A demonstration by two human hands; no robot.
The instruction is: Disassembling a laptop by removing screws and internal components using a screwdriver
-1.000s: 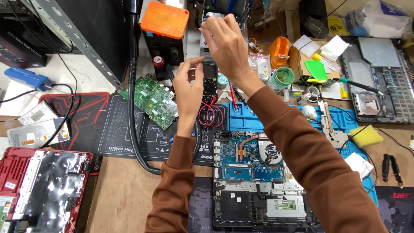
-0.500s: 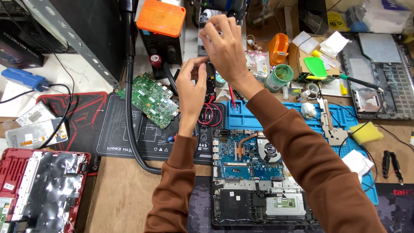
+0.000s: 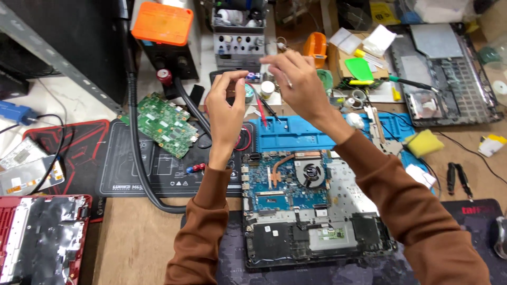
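My left hand [image 3: 226, 103] is raised over the bench with thumb and fingers pinched together; whatever is between them is too small to make out. My right hand [image 3: 296, 79] is level with it, a little to the right, fingertips pinched, and a thin metal piece [image 3: 289, 83] shows against the palm. The two hands are a short gap apart. Below them lie a blue work mat [image 3: 296, 132] and an opened laptop base [image 3: 317, 237] with a blue mainboard [image 3: 282, 182] and a round fan [image 3: 309, 172]. Both arms wear brown sleeves.
A green circuit board [image 3: 163, 124] lies left on a black mat, crossed by a black hose [image 3: 134, 132]. An orange-topped black unit [image 3: 161, 24] and a tool rack [image 3: 237, 37] stand behind. A red laptop shell [image 3: 37, 237] is at the lower left, a yellow sponge [image 3: 425, 142] and grey laptop case [image 3: 449, 68] on the right.
Both hands have come down from the tool rack at the back and drawn slightly apart. The view has shifted a little; the bench items have not moved.
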